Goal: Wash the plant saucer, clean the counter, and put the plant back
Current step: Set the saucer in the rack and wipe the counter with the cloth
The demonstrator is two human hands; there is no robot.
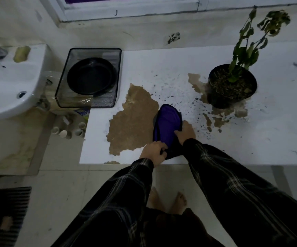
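Hands: my left hand (154,152) and right hand (185,132) both gripped the cloth (167,122).
Saucer (90,77): far-left tray (116,75), seemingly washed.
Spill (133,120): I judged it unwiped.
Plant (232,84): far right, not back.

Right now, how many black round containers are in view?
2: the saucer in the wire tray beside the sink, and the pot on the counter, in a muddy puddle. No others show.
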